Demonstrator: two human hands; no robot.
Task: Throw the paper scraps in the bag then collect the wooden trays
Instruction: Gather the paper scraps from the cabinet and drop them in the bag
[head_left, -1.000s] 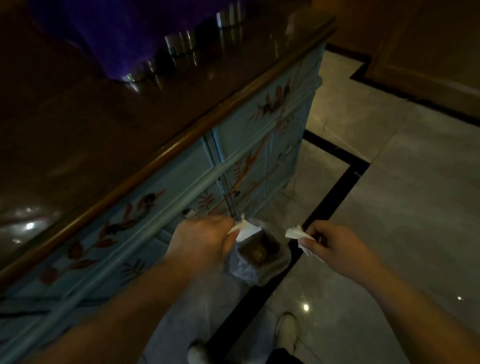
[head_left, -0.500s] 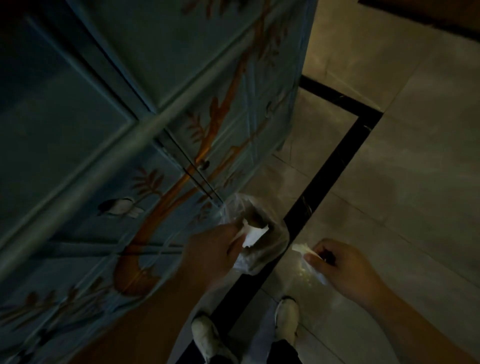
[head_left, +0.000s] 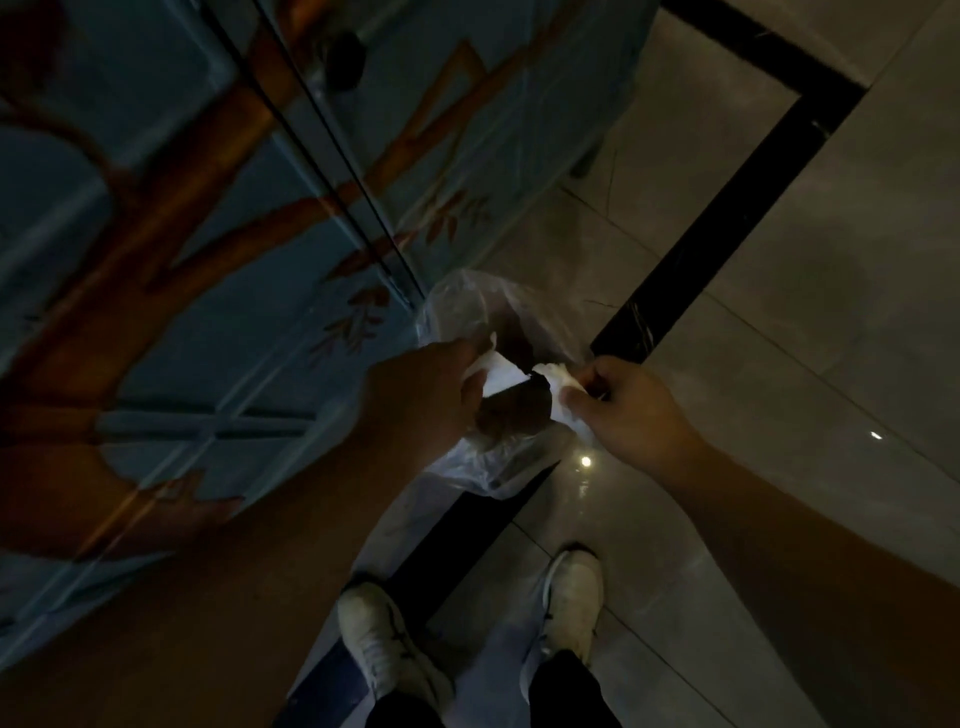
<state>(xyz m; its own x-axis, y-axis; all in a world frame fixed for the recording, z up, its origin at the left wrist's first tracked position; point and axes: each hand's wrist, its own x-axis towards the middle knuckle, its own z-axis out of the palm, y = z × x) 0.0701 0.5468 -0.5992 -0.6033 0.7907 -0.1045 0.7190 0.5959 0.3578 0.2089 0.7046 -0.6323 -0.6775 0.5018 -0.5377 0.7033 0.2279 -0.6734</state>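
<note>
A clear plastic bag (head_left: 470, 312) hangs open beside the blue cabinet, with dark brown contents inside. My left hand (head_left: 423, 395) grips the bag's near rim together with a white paper scrap (head_left: 498, 376). My right hand (head_left: 631, 410) pinches another white paper scrap (head_left: 558, 379) at the bag's right rim, over the opening. The two scraps almost touch above the mouth of the bag. No wooden trays are in view.
The blue cabinet (head_left: 208, 208) painted with orange branches fills the left side, a dark knob (head_left: 343, 60) near the top. Glossy grey floor tiles (head_left: 805, 260) with a black inlay strip (head_left: 727, 208) spread to the right. My white shoes (head_left: 571, 592) stand below.
My head has tilted further down and closer, so the cabinet top left the view. My right hand moved left with its scrap to the bag's opening. My left hand kept its hold.
</note>
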